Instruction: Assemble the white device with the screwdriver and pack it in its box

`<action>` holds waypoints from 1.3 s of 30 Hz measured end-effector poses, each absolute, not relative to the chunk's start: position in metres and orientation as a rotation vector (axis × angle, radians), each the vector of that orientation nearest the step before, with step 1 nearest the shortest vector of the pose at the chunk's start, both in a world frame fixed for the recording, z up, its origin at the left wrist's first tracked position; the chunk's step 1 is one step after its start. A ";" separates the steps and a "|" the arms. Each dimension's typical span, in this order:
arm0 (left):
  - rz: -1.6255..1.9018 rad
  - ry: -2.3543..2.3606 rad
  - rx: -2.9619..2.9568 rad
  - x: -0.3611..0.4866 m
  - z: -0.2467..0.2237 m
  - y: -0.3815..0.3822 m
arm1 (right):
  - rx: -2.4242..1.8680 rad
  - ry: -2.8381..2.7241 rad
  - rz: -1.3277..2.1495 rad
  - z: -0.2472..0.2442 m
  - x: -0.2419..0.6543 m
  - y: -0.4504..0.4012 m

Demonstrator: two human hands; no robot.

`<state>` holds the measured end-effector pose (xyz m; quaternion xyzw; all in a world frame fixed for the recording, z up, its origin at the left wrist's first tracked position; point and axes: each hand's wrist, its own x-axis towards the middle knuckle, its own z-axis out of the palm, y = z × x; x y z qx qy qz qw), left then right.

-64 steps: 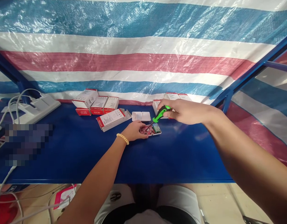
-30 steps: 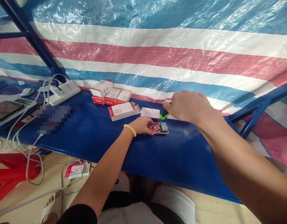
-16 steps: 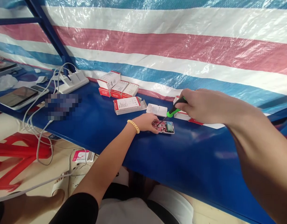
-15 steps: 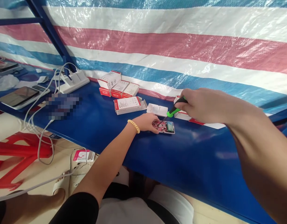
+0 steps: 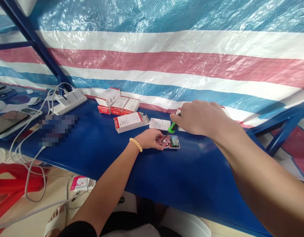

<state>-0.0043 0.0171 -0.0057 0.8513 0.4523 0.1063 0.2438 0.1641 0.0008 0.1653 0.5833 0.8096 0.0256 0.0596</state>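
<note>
A small electronic device [image 5: 168, 142] lies on the blue table, its red circuit board and a greenish display exposed in a white casing. My left hand [image 5: 150, 138] grips the left end of this casing between thumb and fingers, a yellow coiled band on the wrist. Above the board, my right hand [image 5: 200, 116] is closed around a green and black screwdriver [image 5: 171, 127]. The screwdriver slants down to the left, with its tip at the board's left half. Just behind the device sits a white plastic cover [image 5: 160, 124].
Red and white boxes [image 5: 118, 102] are stacked near the striped sheet, and an open-ended box [image 5: 128, 122] lies in front of them. Another box is partly hidden behind my right hand. At left are a power strip [image 5: 69, 101], white cables and a phone [image 5: 9, 121].
The camera view has shifted, so the scene sits lower and farther left. My right hand has tilted over on the screwdriver handle, palm lower. My left hand still grips the device.
</note>
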 end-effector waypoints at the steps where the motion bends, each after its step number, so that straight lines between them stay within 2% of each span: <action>1: 0.298 1.223 2.326 -0.005 -0.007 0.017 | 1.776 2.452 0.046 0.164 0.166 0.003; 7: 0.357 1.183 2.306 -0.007 -0.009 0.018 | 1.695 2.529 -0.327 0.162 0.186 0.004; 16: 0.424 1.188 2.282 -0.007 -0.014 0.016 | 1.772 2.430 0.103 0.160 0.179 -0.004; 20: 0.437 1.185 2.282 -0.007 -0.015 0.017 | 1.834 2.398 0.187 0.159 0.174 -0.003; 29: 0.460 1.193 2.298 -0.007 -0.018 0.016 | 1.942 2.352 0.206 0.164 0.139 -0.012; 37: 0.459 1.193 2.303 -0.008 -0.015 0.016 | 1.813 2.469 -0.124 0.168 0.154 -0.003; 39: 0.459 1.188 2.300 -0.007 -0.016 0.016 | 1.767 2.475 -0.095 0.168 0.159 -0.001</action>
